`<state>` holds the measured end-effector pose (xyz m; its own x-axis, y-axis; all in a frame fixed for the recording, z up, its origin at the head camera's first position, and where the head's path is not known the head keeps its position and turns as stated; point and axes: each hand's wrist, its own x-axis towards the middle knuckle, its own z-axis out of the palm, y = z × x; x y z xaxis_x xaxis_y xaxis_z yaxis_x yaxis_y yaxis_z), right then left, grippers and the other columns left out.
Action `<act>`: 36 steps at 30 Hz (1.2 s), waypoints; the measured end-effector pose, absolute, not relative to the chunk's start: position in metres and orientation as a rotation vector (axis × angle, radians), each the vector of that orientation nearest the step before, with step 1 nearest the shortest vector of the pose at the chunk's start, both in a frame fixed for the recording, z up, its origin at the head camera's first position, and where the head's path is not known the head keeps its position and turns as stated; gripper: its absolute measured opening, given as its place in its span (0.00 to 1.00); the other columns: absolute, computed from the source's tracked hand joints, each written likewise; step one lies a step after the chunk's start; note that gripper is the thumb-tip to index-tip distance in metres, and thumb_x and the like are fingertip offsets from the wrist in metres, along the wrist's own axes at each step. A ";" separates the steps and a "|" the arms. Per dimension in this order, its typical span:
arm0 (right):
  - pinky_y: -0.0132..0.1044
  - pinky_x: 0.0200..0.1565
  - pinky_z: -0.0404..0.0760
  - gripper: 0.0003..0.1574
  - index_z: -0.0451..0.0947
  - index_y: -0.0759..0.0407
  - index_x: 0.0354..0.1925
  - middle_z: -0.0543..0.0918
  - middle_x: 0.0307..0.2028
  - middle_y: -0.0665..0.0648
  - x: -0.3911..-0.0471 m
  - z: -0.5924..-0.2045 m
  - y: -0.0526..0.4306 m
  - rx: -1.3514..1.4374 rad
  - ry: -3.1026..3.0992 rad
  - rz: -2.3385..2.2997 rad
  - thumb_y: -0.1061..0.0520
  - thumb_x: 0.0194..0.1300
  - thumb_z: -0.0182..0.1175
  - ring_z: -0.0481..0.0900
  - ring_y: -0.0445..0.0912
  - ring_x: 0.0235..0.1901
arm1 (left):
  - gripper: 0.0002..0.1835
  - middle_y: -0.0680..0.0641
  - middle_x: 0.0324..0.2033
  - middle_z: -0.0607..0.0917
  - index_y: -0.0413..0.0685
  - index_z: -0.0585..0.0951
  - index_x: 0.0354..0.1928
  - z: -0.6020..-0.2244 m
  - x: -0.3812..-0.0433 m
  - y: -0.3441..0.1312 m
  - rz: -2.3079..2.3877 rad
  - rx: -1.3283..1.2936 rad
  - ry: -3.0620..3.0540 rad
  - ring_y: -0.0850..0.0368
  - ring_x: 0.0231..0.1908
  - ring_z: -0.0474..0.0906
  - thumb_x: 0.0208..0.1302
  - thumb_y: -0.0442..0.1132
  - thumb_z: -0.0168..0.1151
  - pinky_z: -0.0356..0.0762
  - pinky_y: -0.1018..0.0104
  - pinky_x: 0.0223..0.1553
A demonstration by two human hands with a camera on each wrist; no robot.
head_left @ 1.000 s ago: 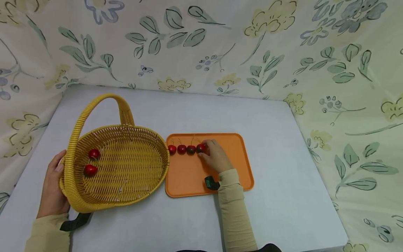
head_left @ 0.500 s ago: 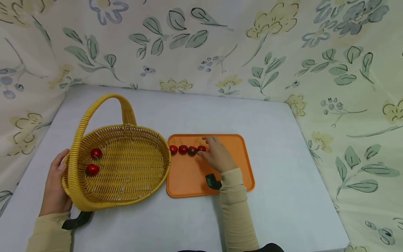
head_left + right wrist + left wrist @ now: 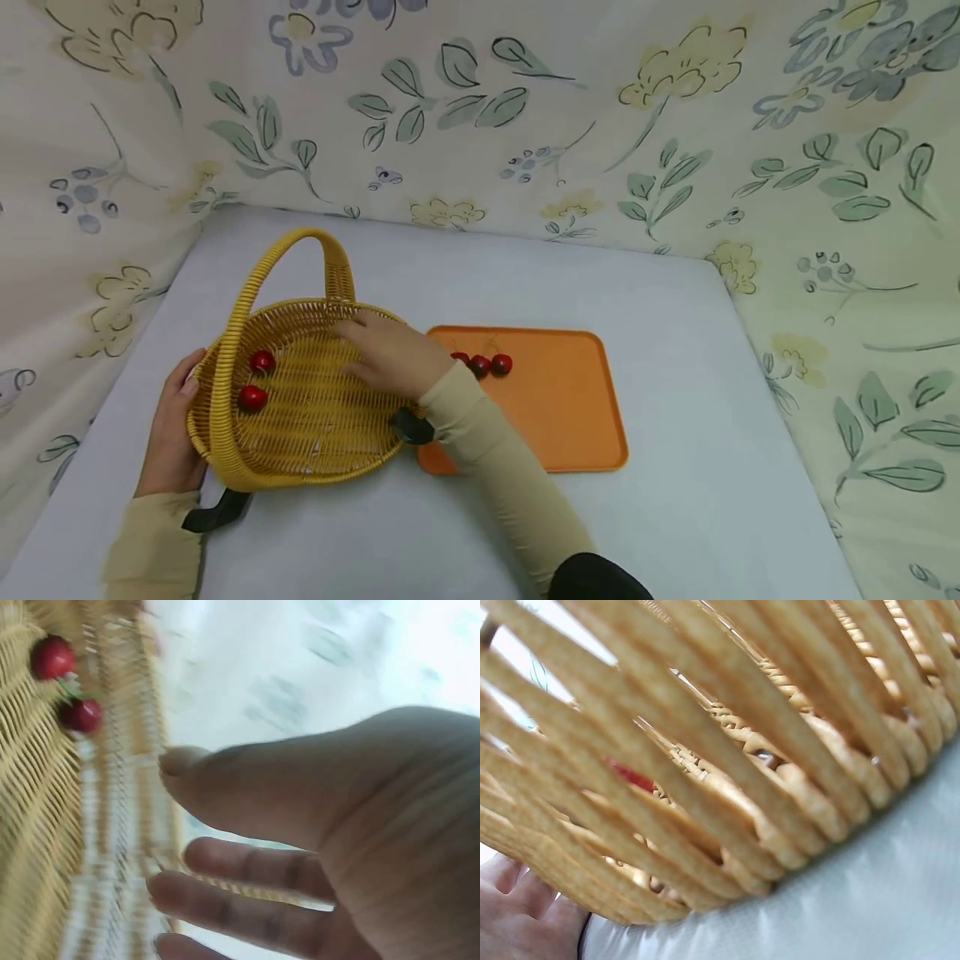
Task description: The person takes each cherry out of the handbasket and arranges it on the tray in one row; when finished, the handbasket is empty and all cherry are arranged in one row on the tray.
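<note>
A yellow wicker basket (image 3: 333,477) with a tall arched handle stands at the left, and my left hand (image 3: 168,437) grips its left side. Two red cherries (image 3: 252,398) lie in the left part of the basket; a green stem (image 3: 67,688) shows between them in the right wrist view. Over the basket's right part hovers my right hand (image 3: 390,354). In its wrist view the thumb (image 3: 247,784) and fingers (image 3: 240,907) are apart, with no cherry between them. Three more cherries (image 3: 501,364) show in a row on the orange tray (image 3: 562,408), the leftmost partly hidden by the right sleeve.
The tray lies just right of the basket, its left edge partly covered by my right arm. Both are on a white table (image 3: 697,417). A flowered cloth (image 3: 525,125) rises behind the table and along its sides.
My right hand has left the row of cherries on the tray and moved left over the basket. My left hand stays on the basket. The head view has shifted slightly.
</note>
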<state>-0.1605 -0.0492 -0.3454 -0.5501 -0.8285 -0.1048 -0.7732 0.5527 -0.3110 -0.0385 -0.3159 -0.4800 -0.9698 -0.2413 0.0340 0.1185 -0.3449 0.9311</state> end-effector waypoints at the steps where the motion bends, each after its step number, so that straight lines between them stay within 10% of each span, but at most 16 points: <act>1: 0.27 0.51 0.74 0.27 0.67 0.51 0.65 0.74 0.57 0.51 -0.162 -0.348 -0.065 -1.401 2.522 -0.301 0.51 0.70 0.55 0.75 0.39 0.51 | 0.25 0.52 0.62 0.65 0.50 0.53 0.74 -0.480 -0.038 -0.316 -2.387 0.164 -1.674 0.66 0.55 0.72 0.78 0.38 0.35 0.77 0.78 0.46; 7: 0.20 0.44 0.71 0.21 0.72 0.43 0.61 0.75 0.50 0.46 -0.163 -0.369 -0.141 -1.698 2.413 -0.043 0.55 0.71 0.53 0.74 0.34 0.43 | 0.25 0.53 0.63 0.63 0.53 0.53 0.74 -0.479 -0.034 -0.318 -2.352 0.183 -1.764 0.67 0.56 0.70 0.78 0.40 0.34 0.75 0.79 0.48; 16: 0.22 0.42 0.71 0.27 0.63 0.34 0.67 0.66 0.61 0.46 -0.164 -0.394 -0.186 -1.406 2.357 0.188 0.52 0.73 0.49 0.72 0.33 0.45 | 0.26 0.53 0.63 0.62 0.53 0.52 0.74 -0.477 -0.034 -0.317 -2.314 0.206 -1.827 0.67 0.56 0.68 0.78 0.42 0.36 0.75 0.79 0.47; 36: 0.23 0.38 0.73 0.19 0.73 0.44 0.59 0.73 0.49 0.51 -0.171 -0.353 -0.109 -1.560 2.564 -0.258 0.53 0.71 0.54 0.74 0.35 0.36 | 0.25 0.52 0.62 0.64 0.49 0.52 0.74 -0.475 -0.033 -0.317 -2.347 0.151 -1.750 0.68 0.54 0.70 0.77 0.39 0.36 0.74 0.80 0.47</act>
